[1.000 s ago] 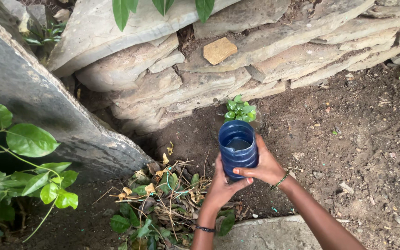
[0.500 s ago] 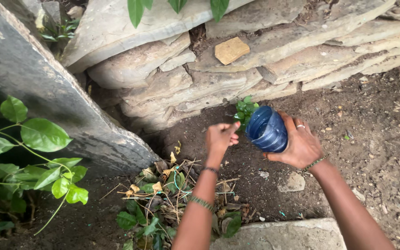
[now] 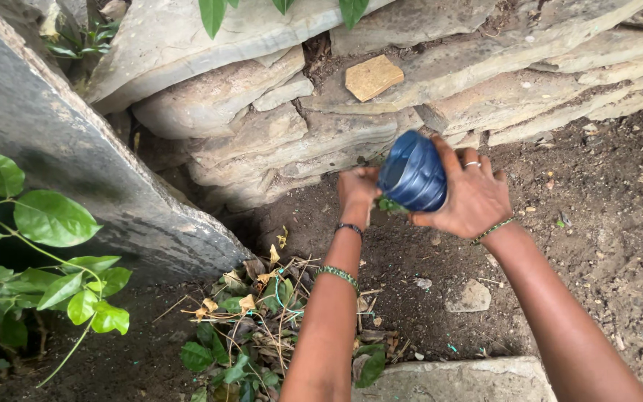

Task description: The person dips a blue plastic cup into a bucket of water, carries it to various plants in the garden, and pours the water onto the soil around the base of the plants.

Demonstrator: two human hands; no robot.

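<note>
I note the right hand (image 3: 474,197) clasping the blue cut-off plastic bottle (image 3: 413,173), tipped with its long axis slanting toward the small green seedling (image 3: 390,204) just below, where the left hand (image 3: 357,190), fingers curled, is nearer.

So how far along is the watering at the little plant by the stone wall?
Under way: the right hand holds the blue container tipped far over above the small green plant, while the left hand rests beside it. Whether water is flowing or any remains inside cannot be told. The container is not yet set down.
</note>
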